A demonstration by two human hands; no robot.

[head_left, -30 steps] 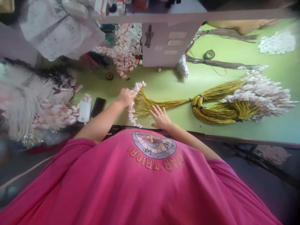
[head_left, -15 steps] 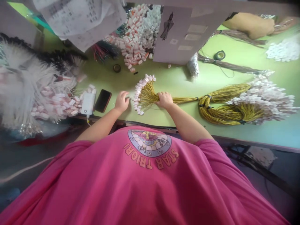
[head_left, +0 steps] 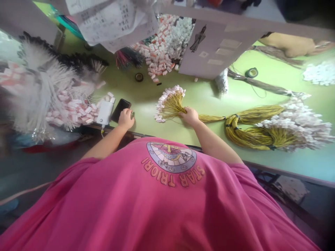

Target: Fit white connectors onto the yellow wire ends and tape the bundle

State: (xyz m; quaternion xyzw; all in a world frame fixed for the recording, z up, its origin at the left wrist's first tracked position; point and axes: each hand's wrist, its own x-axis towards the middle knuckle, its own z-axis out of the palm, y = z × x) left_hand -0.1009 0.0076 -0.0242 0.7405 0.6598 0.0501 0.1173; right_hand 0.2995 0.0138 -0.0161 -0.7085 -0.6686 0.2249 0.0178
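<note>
My right hand (head_left: 190,116) is closed around a bundle of yellow-and-dark wires (head_left: 176,104) lying on the green table. White connectors (head_left: 163,104) fan out in an arc at the bundle's left end. To the right, its wires run on to a larger tied coil of the same wires (head_left: 232,129), which ends in a heap of white connectors (head_left: 305,120). My left hand (head_left: 126,119) rests at the right edge of a dark phone (head_left: 120,108), fingers loosely bent and thumb apart, and I see nothing held in it. A white power bank (head_left: 105,112) with a cable lies left of the phone.
White wires with connectors (head_left: 49,94) are piled at left. Behind are loose connectors (head_left: 159,57), a tape roll (head_left: 139,77), and a grey partition (head_left: 202,52). Another person's arm (head_left: 290,44) reaches in beyond it, near a brown wire bundle (head_left: 261,83) and another tape roll (head_left: 251,72).
My left hand has moved left, from beside the fanned connectors to the phone. My right hand keeps its hold on the wires, whose connector fan is bunched closer. The camera view has shifted slightly.
</note>
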